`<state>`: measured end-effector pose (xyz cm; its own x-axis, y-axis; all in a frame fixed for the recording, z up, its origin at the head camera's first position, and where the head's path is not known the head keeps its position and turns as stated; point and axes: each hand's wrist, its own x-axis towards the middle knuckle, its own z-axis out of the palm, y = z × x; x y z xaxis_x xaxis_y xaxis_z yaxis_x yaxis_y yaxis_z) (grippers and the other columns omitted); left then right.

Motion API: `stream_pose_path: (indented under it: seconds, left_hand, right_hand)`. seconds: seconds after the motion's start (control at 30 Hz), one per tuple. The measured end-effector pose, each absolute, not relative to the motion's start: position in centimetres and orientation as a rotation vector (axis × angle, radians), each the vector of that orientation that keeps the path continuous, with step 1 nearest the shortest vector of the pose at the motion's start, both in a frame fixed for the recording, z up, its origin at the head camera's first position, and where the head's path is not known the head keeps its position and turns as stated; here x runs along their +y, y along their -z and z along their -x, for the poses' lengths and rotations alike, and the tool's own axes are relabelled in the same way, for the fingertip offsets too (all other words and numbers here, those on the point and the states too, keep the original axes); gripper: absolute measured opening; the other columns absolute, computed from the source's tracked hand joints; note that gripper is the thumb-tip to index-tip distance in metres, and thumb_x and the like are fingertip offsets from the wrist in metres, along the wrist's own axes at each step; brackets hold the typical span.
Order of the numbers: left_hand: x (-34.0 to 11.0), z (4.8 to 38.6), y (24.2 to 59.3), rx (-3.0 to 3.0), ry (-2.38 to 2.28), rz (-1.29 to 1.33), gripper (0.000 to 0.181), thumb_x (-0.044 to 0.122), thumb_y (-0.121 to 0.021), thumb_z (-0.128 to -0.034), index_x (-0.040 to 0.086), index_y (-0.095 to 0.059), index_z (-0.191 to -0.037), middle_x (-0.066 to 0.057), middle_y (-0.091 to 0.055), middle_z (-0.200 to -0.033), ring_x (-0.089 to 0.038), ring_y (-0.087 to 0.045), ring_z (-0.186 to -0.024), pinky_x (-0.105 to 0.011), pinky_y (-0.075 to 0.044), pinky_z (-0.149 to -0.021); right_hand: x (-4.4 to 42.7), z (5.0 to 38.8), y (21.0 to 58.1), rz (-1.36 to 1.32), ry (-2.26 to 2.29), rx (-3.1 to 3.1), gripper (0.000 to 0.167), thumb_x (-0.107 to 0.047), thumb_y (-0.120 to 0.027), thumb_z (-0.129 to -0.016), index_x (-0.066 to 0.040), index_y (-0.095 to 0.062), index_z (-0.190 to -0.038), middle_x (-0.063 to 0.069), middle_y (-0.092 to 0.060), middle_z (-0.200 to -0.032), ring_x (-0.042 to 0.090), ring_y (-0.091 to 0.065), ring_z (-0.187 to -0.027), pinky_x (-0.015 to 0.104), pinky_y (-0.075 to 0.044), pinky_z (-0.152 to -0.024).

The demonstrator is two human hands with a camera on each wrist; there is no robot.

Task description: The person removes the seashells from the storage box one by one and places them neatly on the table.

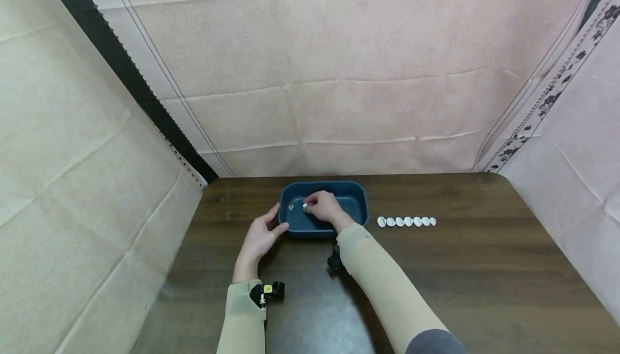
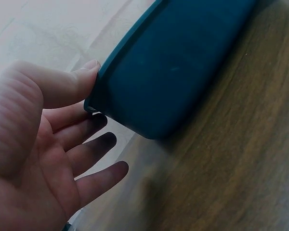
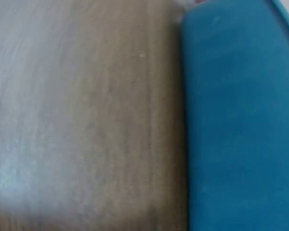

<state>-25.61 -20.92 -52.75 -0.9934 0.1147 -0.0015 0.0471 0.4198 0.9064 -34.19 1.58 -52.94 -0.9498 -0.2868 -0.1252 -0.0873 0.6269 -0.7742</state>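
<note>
A dark blue rectangular tray [image 1: 323, 234] stands on the wooden table. My left hand [image 1: 260, 237] holds its front left corner. In the left wrist view, the thumb [image 2: 79, 83] lies against the rim, the index finger is behind the corner, and the other fingers are spread loosely. Inside the tray, my right hand [image 1: 324, 206] pinches a small white shell-like piece [image 1: 305, 205]. Left of that, a small pale piece [image 1: 291, 207] lies on the tray's floor. The right wrist view shows the tray's outer wall [image 3: 241, 120]; the right hand's grip is hidden there.
Right of the tray, several white, rounded shell-like pieces [image 1: 408, 221] lie in a straight row on the brown wooden table [image 1: 460, 273]. Pale cloth hangs [image 1: 329, 74] behind the table and along both sides.
</note>
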Motion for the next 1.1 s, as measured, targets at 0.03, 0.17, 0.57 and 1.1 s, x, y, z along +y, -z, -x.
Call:
stream_pose_path:
  seconds: [0.03,0.17,0.57,1.1]
  left_hand:
    - [-21.0,25.6,52.7,2.594,-1.649,-0.147,0.066,0.018,-0.073,-0.1044,0.011,-0.045,-0.164,-0.011,-0.044,-0.166,-0.034,-0.050,-0.147,-0.053,-0.040,-0.121]
    - [-21.1,25.6,52.8,2.589,-1.644,-0.142,0.066,0.019,-0.073,-0.1046,0.013,-0.045,-0.164,-0.011,-0.045,-0.166,-0.034,-0.050,-0.147,-0.054,-0.040,-0.121]
    - [-21.0,25.7,53.0,2.577,-1.660,-0.135,0.067,0.019,-0.073,-0.1042,0.013,-0.044,-0.164,-0.010,-0.043,-0.166,-0.034,-0.048,-0.148,-0.053,-0.040,-0.121]
    - [-20.8,25.7,53.0,2.579,-1.661,-0.156,0.068,0.016,-0.072,-0.1045,0.012,-0.041,-0.165,-0.010,-0.039,-0.169,-0.034,-0.048,-0.148,-0.053,-0.041,-0.120]
  right_hand:
    - [1.6,34.2,52.8,0.303,1.236,2.607,0.026,-0.023,-0.071,-0.106,-0.010,-0.078,-0.128,0.004,-0.073,-0.117,0.022,-0.064,-0.103,0.043,-0.057,-0.098]
    - [2.0,34.0,52.3,0.321,1.272,2.581,0.026,-0.022,-0.071,-0.105,-0.010,-0.079,-0.127,0.004,-0.073,-0.117,0.022,-0.064,-0.101,0.042,-0.058,-0.097]
    - [5.2,32.2,50.7,0.554,1.494,2.583,0.029,-0.024,-0.073,-0.104,-0.012,-0.077,-0.131,0.000,-0.075,-0.115,0.020,-0.066,-0.100,0.039,-0.060,-0.090]
    - [13.0,29.0,51.1,0.474,1.942,2.771,0.027,-0.012,-0.076,-0.100,-0.009,-0.076,-0.128,0.006,-0.073,-0.111,0.022,-0.065,-0.095,0.025,-0.054,-0.076]
